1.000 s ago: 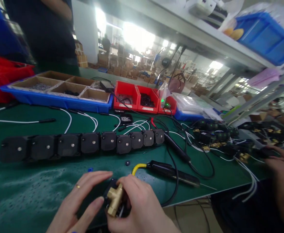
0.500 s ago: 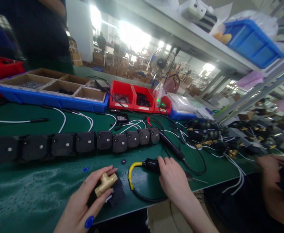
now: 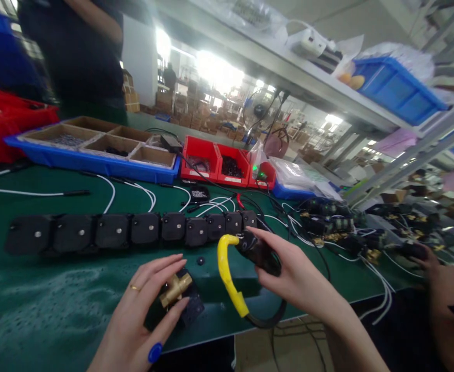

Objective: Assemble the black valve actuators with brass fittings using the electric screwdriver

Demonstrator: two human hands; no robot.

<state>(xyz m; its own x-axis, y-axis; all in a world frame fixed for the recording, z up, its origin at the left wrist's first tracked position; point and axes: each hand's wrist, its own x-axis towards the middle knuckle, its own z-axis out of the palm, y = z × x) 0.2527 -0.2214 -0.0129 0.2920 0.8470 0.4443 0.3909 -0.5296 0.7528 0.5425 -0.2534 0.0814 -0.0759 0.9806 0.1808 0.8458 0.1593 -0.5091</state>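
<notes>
My left hand (image 3: 145, 305), with a blue disc on its thumb, is closed around a brass tee fitting (image 3: 176, 289). Under the fitting is a black housing (image 3: 193, 308), partly hidden by my fingers. To its right, my right hand (image 3: 292, 268) grips the black handle of a corded tool (image 3: 256, 250), which looks like an electric screwdriver; its tip is hidden. A yellow-wrapped stretch of its cord (image 3: 229, 274) curves down from the handle's end. Just beyond my left fingertips a small black washer (image 3: 200, 261) lies on the green mat (image 3: 75, 294).
A row of black square housings (image 3: 114, 231) with white cables crosses the bench. Behind it stand a blue tray (image 3: 106, 168) of divided boxes and red bins (image 3: 232, 165). At right are brass-fitted assemblies (image 3: 327, 222) and a co-worker's hand (image 3: 443, 274). Another person stands behind the bench.
My right hand has lifted the tool from the mat and turned it, its corded end now nearer and raised. My left hand keeps hold of the brass fitting. The view has shifted slightly.
</notes>
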